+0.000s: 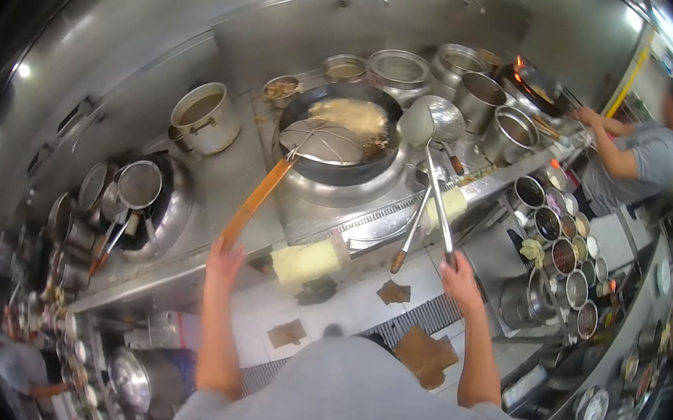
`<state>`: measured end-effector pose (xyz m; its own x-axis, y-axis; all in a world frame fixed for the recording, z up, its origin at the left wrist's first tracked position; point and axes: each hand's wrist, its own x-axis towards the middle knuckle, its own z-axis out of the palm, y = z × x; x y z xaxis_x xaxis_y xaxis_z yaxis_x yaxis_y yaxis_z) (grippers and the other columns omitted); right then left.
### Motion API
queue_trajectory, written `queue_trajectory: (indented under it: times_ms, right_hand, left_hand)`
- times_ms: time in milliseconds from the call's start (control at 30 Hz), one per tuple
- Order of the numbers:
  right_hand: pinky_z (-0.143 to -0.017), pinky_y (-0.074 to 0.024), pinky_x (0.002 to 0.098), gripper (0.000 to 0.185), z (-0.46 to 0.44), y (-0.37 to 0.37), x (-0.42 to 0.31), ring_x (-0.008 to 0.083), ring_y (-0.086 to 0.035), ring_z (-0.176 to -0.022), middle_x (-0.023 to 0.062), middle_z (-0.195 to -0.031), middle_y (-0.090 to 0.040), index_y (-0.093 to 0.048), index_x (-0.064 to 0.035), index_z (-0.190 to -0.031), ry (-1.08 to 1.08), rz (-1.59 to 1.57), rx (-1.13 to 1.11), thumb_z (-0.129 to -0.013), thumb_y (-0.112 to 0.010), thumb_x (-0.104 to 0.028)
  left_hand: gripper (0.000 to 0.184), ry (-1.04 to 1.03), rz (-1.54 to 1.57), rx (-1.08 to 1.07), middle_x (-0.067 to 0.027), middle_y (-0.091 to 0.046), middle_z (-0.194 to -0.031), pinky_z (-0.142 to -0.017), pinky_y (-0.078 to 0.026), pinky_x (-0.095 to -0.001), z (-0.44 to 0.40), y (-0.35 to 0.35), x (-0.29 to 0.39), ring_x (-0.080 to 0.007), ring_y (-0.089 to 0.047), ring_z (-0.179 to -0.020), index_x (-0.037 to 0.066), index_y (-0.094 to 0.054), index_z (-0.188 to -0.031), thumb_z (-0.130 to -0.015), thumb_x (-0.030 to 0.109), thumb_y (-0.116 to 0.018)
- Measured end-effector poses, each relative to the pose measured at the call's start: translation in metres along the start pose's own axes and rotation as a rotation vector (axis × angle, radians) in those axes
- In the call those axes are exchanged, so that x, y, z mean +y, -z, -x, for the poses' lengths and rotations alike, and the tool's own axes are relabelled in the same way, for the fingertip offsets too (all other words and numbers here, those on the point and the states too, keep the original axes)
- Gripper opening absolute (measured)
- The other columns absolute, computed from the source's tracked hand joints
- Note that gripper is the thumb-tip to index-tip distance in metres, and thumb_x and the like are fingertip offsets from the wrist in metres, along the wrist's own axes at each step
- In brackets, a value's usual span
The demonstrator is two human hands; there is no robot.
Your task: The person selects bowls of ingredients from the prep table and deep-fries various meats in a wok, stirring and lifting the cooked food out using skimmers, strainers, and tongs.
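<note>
My left hand (224,265) is closed around the wooden handle of a wire-mesh strainer (323,141). The strainer's round head lies over the near left part of a black wok (340,176), where pale, frothy food or liquid (353,117) shows behind it. My right hand (461,284) grips the end of a long-handled metal ladle (418,123). Its bowl is just right of the wok, overlapping a perforated skimmer (448,120) from this angle. Beside the ladle's shaft, another long tool with a wooden-tipped handle (399,260) slants over the counter edge.
Several metal pots (399,67) stand behind and right of the wok. A folded pale cloth (308,263) rests on the front edge. Farther right, a person (636,151) works at a wok (540,88) with flames. Seasoning containers (564,256) line the right side; cardboard (425,356) lies on the floor.
</note>
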<state>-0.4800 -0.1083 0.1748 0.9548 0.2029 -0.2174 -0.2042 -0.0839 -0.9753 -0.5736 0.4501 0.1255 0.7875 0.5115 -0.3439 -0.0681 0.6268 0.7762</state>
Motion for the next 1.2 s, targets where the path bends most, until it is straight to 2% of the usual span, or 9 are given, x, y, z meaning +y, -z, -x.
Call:
queue_trajectory:
  times_ms: [133, 167, 233, 333, 400, 500, 667, 900, 1200]
  right_hand:
    - [-0.063, -0.0465, 0.0287, 0.046, -0.117, 0.006, -0.008, 0.0146, -0.055, -0.067, 0.0043, -0.079, -0.055, -0.043, -0.0043, -0.131, 0.300, 0.294, 0.099, -0.088, -0.059, -0.013]
    - [-0.082, -0.0461, 0.0311, 0.051, -0.124, -0.008, -0.037, 0.0210, -0.060, -0.088, 0.0103, -0.093, -0.061, -0.040, -0.0027, -0.134, 0.131, 0.276, 0.103, -0.088, -0.059, -0.014]
    - [-0.083, -0.0465, 0.0307, 0.048, -0.196, -0.015, -0.008, 0.0220, -0.061, -0.088, 0.0122, -0.093, -0.062, -0.041, -0.0041, -0.133, 0.419, 0.290, 0.137, -0.089, -0.057, -0.015]
    - [-0.065, -0.0502, 0.0328, 0.049, -0.204, -0.048, -0.056, 0.0207, -0.059, -0.071, 0.0106, -0.087, -0.061, -0.039, -0.0079, -0.136, 0.313, 0.668, 0.298, -0.090, -0.054, -0.016]
    - [-0.041, -0.0413, 0.0310, 0.037, -0.174, -0.072, -0.095, 0.0153, -0.050, -0.053, 0.0057, -0.077, -0.055, -0.043, -0.0122, -0.127, 0.000, 0.325, 0.103, -0.091, -0.052, -0.016]
    - [-0.033, -0.0285, 0.0254, 0.019, -0.175, -0.077, -0.090, 0.0096, -0.042, -0.045, 0.0026, -0.070, -0.048, -0.044, -0.0146, -0.111, -0.201, -0.142, -0.103, -0.093, -0.051, -0.016]
    - [-0.035, -0.0251, 0.0208, 0.009, -0.215, -0.108, -0.055, 0.0068, -0.039, -0.045, 0.0026, -0.067, -0.049, -0.043, -0.0145, -0.090, -0.318, -0.583, -0.309, -0.095, -0.051, -0.014]
    - [-0.034, -0.0257, 0.0208, 0.012, -0.204, -0.171, -0.070, 0.0062, -0.038, -0.045, 0.0018, -0.068, -0.049, -0.045, -0.0148, -0.085, -0.223, -0.588, -0.296, -0.093, -0.054, -0.016]
    - [-0.036, -0.0260, 0.0257, 0.055, -0.190, -0.198, -0.122, 0.0090, -0.036, -0.043, 0.0025, -0.067, -0.047, -0.032, -0.0130, -0.140, -0.005, 0.075, -0.089, -0.091, -0.055, -0.013]
  left_hand:
    - [0.029, 0.007, 0.009, -0.005, -0.0124, -0.058, -0.117, -0.080, -0.053, -0.0341, -0.011, -0.002, 0.000, -0.0269, -0.061, -0.102, 0.008, -0.048, -0.117, -0.094, 0.025, -0.055]
    - [0.029, -0.006, 0.007, 0.005, -0.0124, -0.058, -0.117, -0.080, -0.053, -0.0341, -0.011, -0.004, 0.005, -0.0269, -0.061, -0.102, 0.008, -0.048, -0.117, -0.094, 0.025, -0.055]
    - [0.022, -0.067, -0.053, 0.045, -0.0137, -0.061, -0.107, -0.077, -0.055, -0.0332, -0.011, -0.014, 0.008, -0.0255, -0.064, -0.096, 0.004, -0.049, -0.113, -0.095, 0.017, -0.054]
    - [0.021, -0.184, -0.018, 0.055, -0.0147, -0.062, -0.101, -0.073, -0.057, -0.0331, 0.009, -0.042, 0.024, -0.0250, -0.066, -0.088, 0.002, -0.048, -0.111, -0.094, 0.013, -0.053]
    - [0.021, -0.245, -0.036, 0.023, -0.0150, -0.062, -0.101, -0.073, -0.057, -0.0335, 0.022, -0.053, 0.043, -0.0251, -0.066, -0.088, 0.002, -0.047, -0.110, -0.094, 0.013, -0.054]
    - [0.021, -0.305, -0.094, -0.019, -0.0157, -0.062, -0.100, -0.072, -0.057, -0.0339, 0.041, -0.059, 0.072, -0.0257, -0.066, -0.087, 0.002, -0.045, -0.109, -0.093, 0.012, -0.054]
    - [0.022, -0.201, -0.056, -0.125, -0.0167, -0.061, -0.100, -0.071, -0.058, -0.0348, 0.039, -0.029, 0.067, -0.0277, -0.067, -0.086, 0.002, -0.043, -0.109, -0.093, 0.013, -0.054]
    - [0.023, 0.032, 0.022, -0.284, -0.0182, -0.058, -0.106, -0.072, -0.059, -0.0408, 0.035, -0.008, 0.048, -0.0339, -0.066, -0.088, 0.005, -0.040, -0.109, -0.092, 0.012, -0.054]
    - [0.024, 0.250, -0.034, -0.410, -0.0183, -0.060, -0.108, -0.070, -0.057, -0.0361, 0.020, -0.001, 0.014, -0.0293, -0.066, -0.088, 0.004, -0.043, -0.115, -0.095, 0.015, -0.048]
